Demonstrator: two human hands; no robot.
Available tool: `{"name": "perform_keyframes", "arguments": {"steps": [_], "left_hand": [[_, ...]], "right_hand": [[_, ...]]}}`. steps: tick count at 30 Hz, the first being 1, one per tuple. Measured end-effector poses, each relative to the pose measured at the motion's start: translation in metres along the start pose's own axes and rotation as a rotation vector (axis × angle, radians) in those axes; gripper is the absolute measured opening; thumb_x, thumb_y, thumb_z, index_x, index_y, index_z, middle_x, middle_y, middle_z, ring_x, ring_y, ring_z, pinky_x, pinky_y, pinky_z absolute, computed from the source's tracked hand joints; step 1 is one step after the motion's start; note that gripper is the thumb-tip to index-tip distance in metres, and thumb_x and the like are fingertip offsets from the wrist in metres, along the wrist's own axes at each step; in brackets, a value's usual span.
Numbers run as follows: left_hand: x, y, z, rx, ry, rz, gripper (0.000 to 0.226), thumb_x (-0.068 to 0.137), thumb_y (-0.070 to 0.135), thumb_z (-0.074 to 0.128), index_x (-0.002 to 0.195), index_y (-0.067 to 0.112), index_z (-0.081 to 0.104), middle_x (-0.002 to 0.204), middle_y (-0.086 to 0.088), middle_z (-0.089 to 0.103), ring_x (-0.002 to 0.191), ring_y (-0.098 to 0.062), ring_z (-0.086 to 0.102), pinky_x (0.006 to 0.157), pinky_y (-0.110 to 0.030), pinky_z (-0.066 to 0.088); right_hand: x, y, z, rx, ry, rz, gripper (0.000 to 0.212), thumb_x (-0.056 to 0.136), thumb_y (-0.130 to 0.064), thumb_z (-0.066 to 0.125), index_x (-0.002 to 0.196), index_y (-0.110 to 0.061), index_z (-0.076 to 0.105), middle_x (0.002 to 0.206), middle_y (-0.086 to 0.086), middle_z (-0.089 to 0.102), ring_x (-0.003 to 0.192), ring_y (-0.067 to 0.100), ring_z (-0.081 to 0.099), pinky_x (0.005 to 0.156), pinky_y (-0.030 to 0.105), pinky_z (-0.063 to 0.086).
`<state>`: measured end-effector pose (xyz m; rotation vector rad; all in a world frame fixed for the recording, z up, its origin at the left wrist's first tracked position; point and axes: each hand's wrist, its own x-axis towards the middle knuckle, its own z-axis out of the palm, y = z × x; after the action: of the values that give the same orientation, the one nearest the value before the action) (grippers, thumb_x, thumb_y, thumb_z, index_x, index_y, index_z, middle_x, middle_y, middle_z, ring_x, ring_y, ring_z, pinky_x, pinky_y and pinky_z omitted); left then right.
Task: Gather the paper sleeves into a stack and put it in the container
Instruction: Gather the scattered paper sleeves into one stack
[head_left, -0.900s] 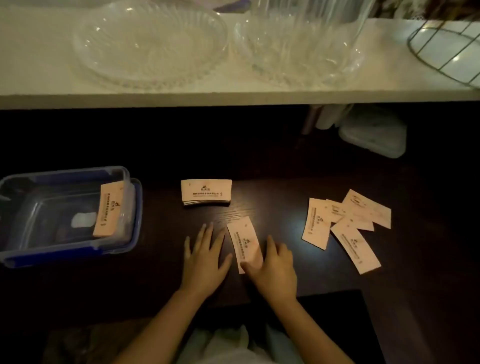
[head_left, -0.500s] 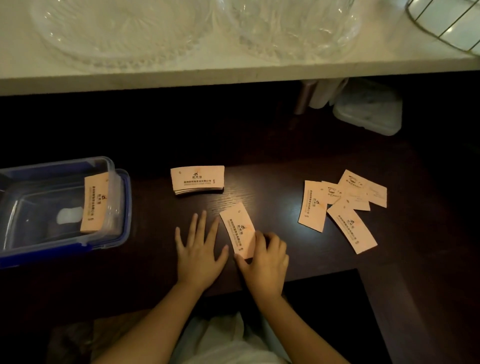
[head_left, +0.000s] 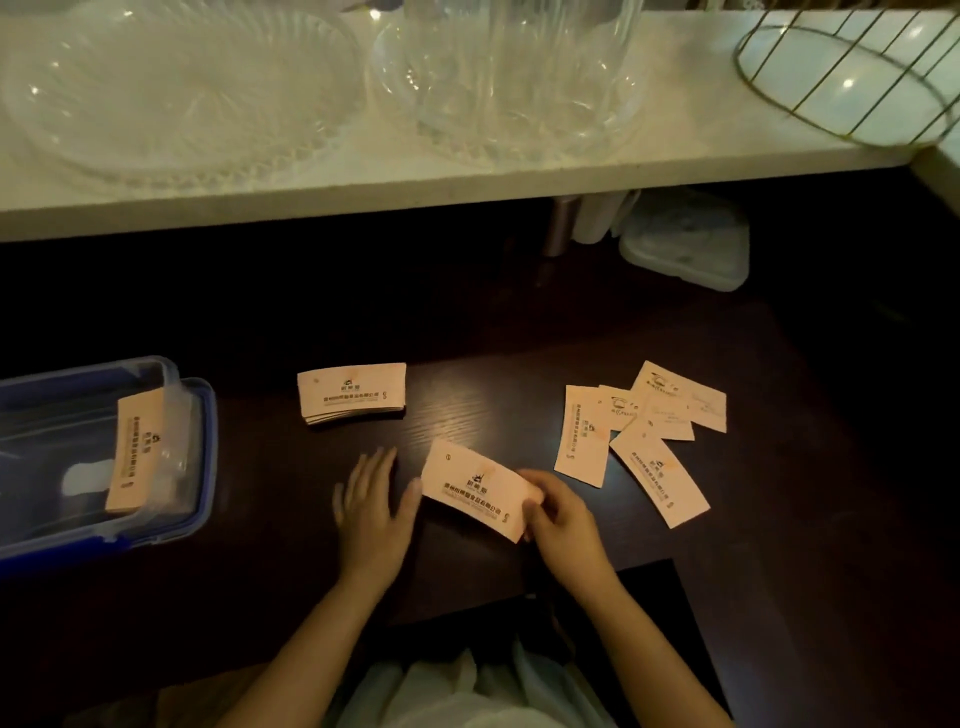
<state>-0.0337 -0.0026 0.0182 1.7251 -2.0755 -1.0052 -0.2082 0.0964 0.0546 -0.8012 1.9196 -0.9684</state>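
My right hand (head_left: 558, 512) pinches the right end of one pale paper sleeve (head_left: 470, 486), which is turned almost level just above the dark table. My left hand (head_left: 371, 501) lies flat with fingers spread beside the sleeve's left end, thumb near its edge. A small stack of sleeves (head_left: 352, 392) rests further back on the table. Several loose sleeves (head_left: 639, 436) lie scattered at the right. The clear container with a blue rim (head_left: 200, 467) stands at the left, with one sleeve (head_left: 136, 452) leaning inside it.
A white shelf (head_left: 467, 182) runs across the back, carrying clear glass bowls (head_left: 498, 78) and a wire basket (head_left: 852, 78). Under it at the right sits a translucent lidded box (head_left: 685, 244). A dark mat (head_left: 649, 613) lies near the front edge.
My right hand has picked up the single sleeve and rotated it from upright to nearly horizontal. My left hand stays flat on the table.
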Motion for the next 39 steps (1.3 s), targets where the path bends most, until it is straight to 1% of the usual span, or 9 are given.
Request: {"name": "perform_keyframes", "arguments": {"steps": [2, 4, 7, 12, 24, 27, 31, 34, 39], "left_hand": [[0.005, 0.031, -0.003, -0.388, -0.136, -0.100, 0.039, 0.089, 0.038, 0.046, 0.125, 0.024, 0.051, 0.121, 0.002, 0.060, 0.112, -0.012, 0.054, 0.089, -0.025, 0.044], [0.010, 0.057, -0.001, -0.539, -0.302, -0.149, 0.018, 0.087, 0.026, 0.054, 0.104, 0.029, 0.060, 0.097, 0.007, 0.068, 0.088, -0.009, 0.065, 0.065, -0.016, 0.049], [0.016, 0.075, 0.001, -0.564, -0.299, -0.170, 0.017, 0.087, 0.016, 0.054, 0.103, 0.023, 0.059, 0.091, 0.000, 0.070, 0.071, -0.013, 0.070, 0.056, -0.020, 0.053], [0.017, 0.074, -0.003, -0.878, -0.143, -0.338, 0.019, 0.092, 0.013, 0.044, 0.109, 0.014, 0.054, 0.096, -0.007, 0.067, 0.079, -0.021, 0.069, 0.060, -0.024, 0.056], [0.003, 0.061, -0.008, -1.010, 0.020, -0.418, 0.023, 0.093, 0.010, 0.042, 0.113, 0.015, 0.052, 0.098, -0.005, 0.066, 0.087, -0.022, 0.067, 0.070, -0.031, 0.051], [0.002, 0.064, -0.005, -1.012, 0.022, -0.441, 0.023, 0.093, 0.010, 0.043, 0.113, 0.016, 0.052, 0.096, -0.004, 0.066, 0.086, -0.021, 0.067, 0.069, -0.030, 0.050], [0.004, 0.073, -0.003, -1.028, 0.004, -0.449, 0.025, 0.092, 0.009, 0.043, 0.115, 0.015, 0.053, 0.097, -0.006, 0.066, 0.088, -0.021, 0.066, 0.070, -0.030, 0.050], [0.004, 0.089, 0.004, -1.066, -0.068, -0.421, 0.019, 0.092, 0.009, 0.045, 0.105, 0.015, 0.057, 0.095, -0.007, 0.068, 0.086, -0.019, 0.067, 0.069, -0.030, 0.052], [-0.002, 0.114, 0.021, -0.976, -0.172, -0.310, 0.015, 0.085, 0.010, 0.057, 0.092, 0.022, 0.063, 0.083, 0.001, 0.075, 0.079, -0.014, 0.071, 0.058, -0.024, 0.056]], "right_hand": [[0.003, -0.001, -0.011, 0.007, 0.004, -0.016, 0.028, 0.091, -0.004, 0.047, 0.114, -0.016, 0.057, 0.108, 0.002, 0.063, 0.096, 0.010, 0.058, 0.074, 0.018, 0.050], [0.008, -0.004, -0.020, 0.019, 0.005, -0.038, 0.028, 0.091, -0.004, 0.046, 0.111, -0.021, 0.056, 0.106, -0.003, 0.060, 0.100, 0.009, 0.056, 0.073, 0.013, 0.047], [0.020, -0.006, -0.031, 0.037, 0.050, -0.005, 0.023, 0.091, -0.015, 0.050, 0.109, -0.028, 0.054, 0.096, -0.010, 0.058, 0.088, 0.005, 0.057, 0.064, 0.013, 0.046], [0.040, 0.002, -0.047, -0.311, 0.494, 0.227, 0.060, 0.073, -0.054, 0.064, 0.118, -0.018, 0.049, 0.110, 0.003, 0.057, 0.096, 0.022, 0.058, 0.075, 0.039, 0.051], [0.053, 0.008, -0.033, -0.587, 0.441, 0.149, 0.046, 0.077, -0.035, 0.070, 0.110, -0.013, 0.048, 0.107, 0.009, 0.062, 0.101, 0.026, 0.056, 0.084, 0.041, 0.043], [0.045, 0.003, -0.045, -0.262, 0.411, 0.013, 0.020, 0.088, -0.016, 0.057, 0.104, -0.021, 0.048, 0.102, 0.007, 0.066, 0.091, 0.021, 0.061, 0.071, 0.033, 0.052], [0.040, -0.009, -0.080, 0.311, 0.147, -0.017, 0.023, 0.090, -0.008, 0.052, 0.094, -0.031, 0.056, 0.095, -0.008, 0.061, 0.085, 0.006, 0.062, 0.055, 0.016, 0.053], [0.039, -0.013, -0.097, 0.171, -0.013, -0.111, 0.021, 0.089, -0.006, 0.053, 0.100, -0.023, 0.059, 0.098, -0.003, 0.063, 0.089, 0.004, 0.060, 0.058, 0.010, 0.050], [0.039, -0.010, -0.093, 0.041, 0.027, -0.153, 0.024, 0.088, -0.005, 0.054, 0.098, -0.026, 0.058, 0.087, -0.010, 0.059, 0.083, 0.008, 0.059, 0.063, 0.015, 0.049]]}}
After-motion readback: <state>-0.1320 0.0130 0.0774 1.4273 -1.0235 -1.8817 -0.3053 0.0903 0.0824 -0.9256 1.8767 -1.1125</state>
